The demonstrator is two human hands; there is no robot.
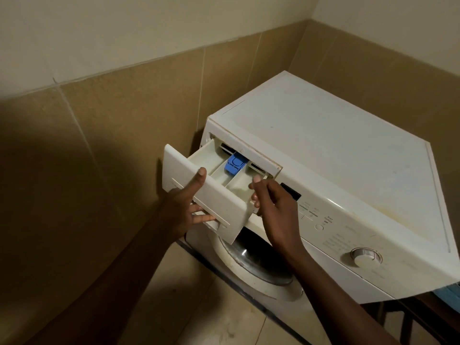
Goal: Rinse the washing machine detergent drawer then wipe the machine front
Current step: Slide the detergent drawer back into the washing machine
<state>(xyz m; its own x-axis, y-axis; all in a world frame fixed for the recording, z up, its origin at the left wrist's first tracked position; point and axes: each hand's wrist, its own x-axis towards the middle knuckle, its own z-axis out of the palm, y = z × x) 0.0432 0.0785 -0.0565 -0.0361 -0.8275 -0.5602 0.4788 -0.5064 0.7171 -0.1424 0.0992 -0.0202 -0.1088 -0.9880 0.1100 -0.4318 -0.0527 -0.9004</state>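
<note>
Tan tiled walls close in behind and to the side, and we've got the washing machine pushed into that corner, with pale floor tiles below it. Room is tight out past our left hand: the side wall stands near the outer edge of the drawer front, though we can't tell how near. Toward us, though, it's open air above the floor.

We've got the detergent drawer drawn partway out of its slot, its back end inside the machine under the top edge. Our left hand holds the drawer's front panel: thumb laid up across the panel face, fingers curled into the handle recess underneath, so that hand is closed on it. Our right hand sits on the other side, thumb and fingertips pinching the drawer's near side wall at the front corner, firmly closed on it too.

Between our two hands lie the open compartments, pale and grimy, and just beyond the grip sits the blue insert in the middle compartment, right at the mouth of the slot.

Below our hands, the round door bulges out. Beyond our right hand the control panel runs on, with the dial well apart from the grip.
</note>
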